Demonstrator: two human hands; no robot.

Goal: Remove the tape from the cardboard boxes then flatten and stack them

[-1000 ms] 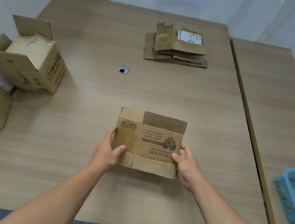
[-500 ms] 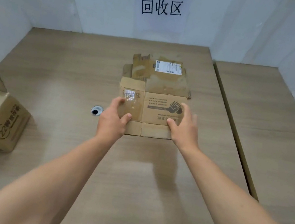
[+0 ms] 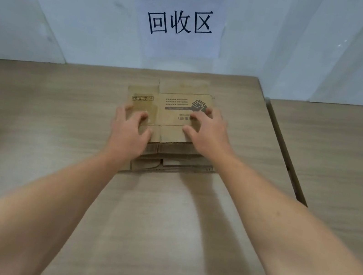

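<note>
Flattened cardboard box (image 3: 170,111) sits atop the stack of flattened boxes (image 3: 171,165) by the far wall (image 3: 74,23); our left hand (image 3: 128,132) and right hand (image 3: 208,134) press it, fingers spread, gripping nothing, to seat it flat and square.

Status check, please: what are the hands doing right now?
Left hand, right hand: both pressing down. Flattened box atop stack. Nothing in the way.

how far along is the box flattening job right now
Done: the printed box is flattened and lies on the pile of flat cardboard below the wall sign. In hand: the left hand and right hand rest on top of it, apparently seating it on the pile. Left: no unflattened boxes show in this view, so the remainder cannot be told.
</note>
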